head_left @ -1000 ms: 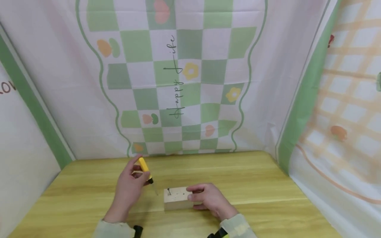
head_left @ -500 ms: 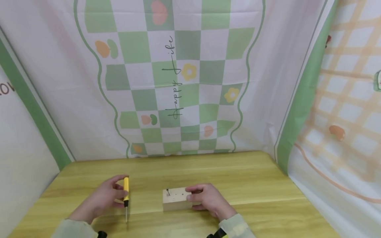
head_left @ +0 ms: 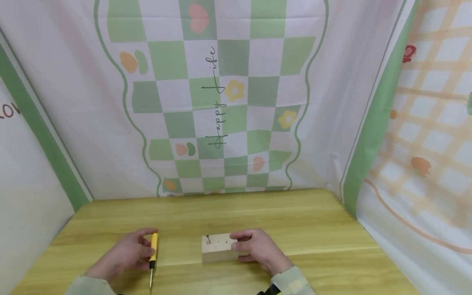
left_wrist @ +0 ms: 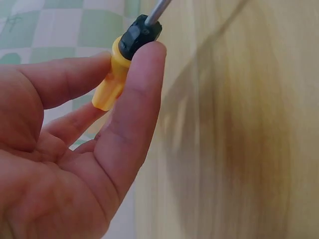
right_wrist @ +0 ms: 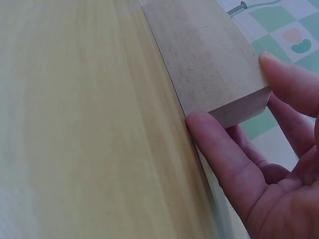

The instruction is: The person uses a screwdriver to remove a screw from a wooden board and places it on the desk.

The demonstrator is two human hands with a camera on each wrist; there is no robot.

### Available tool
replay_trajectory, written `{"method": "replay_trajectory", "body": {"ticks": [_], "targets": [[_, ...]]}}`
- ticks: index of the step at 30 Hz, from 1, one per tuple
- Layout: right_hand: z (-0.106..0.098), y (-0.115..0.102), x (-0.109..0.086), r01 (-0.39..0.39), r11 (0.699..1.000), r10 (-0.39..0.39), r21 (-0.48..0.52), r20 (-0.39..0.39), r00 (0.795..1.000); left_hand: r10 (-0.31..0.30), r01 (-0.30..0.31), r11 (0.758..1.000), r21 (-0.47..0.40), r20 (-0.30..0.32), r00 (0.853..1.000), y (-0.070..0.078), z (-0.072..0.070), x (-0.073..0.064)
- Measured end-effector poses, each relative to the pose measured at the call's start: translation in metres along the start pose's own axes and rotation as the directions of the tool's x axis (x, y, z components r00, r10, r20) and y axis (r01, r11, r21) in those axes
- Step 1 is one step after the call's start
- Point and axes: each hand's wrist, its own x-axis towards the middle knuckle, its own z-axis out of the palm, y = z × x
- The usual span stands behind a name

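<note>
Left of the block, my left hand (head_left: pixel 125 253) pinches a screwdriver (head_left: pixel 154 245) by its yellow handle. Its metal shaft points down toward the near side of the table. Close up in the left wrist view, thumb and finger press the yellow handle (left_wrist: pixel 107 92) just by its black collar (left_wrist: pixel 139 37). A pale wooden block (head_left: pixel 219 257) sits on the table, its right end gripped by my right hand (head_left: pixel 261 249). From the block's top, near the left end, a dark screw (head_left: pixel 208 239) sticks up, with small holes to its right. The right wrist view shows the screw's threads (right_wrist: pixel 237 8).
The wood-grain table (head_left: pixel 295 217) runs back to a hanging cloth (head_left: pixel 236 123) with green checks. More cloth hangs at both sides, with an orange-checked panel (head_left: pixel 435 135) on the right.
My left hand has moved the screwdriver away from the block, to the left and nearer to me. Its shaft has swung round toward me. The right hand and the block have stayed put.
</note>
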Motion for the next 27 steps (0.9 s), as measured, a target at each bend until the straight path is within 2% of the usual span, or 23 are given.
{"method": "replay_trajectory", "body": {"ticks": [14, 20, 27], "targets": [[0.0, 0.001, -0.001, 0.006, 1.0, -0.006, 0.007, 0.005, 1.0, 0.028, -0.032, 0.997, 0.065, 0.055, 0.998, -0.009, 0.005, 0.006], [0.0, 0.0, -0.002, 0.003, 1.0, -0.003, 0.004, 0.005, 1.0, 0.076, -0.071, 0.982, 0.173, -0.02, 0.997, -0.008, 0.006, 0.006], [0.0, 0.0, -0.002, 0.005, 1.0, -0.005, 0.004, 0.01, 1.0, 0.073, -0.058, 0.962, 0.266, -0.05, 0.996, 0.003, 0.004, 0.001]]}}
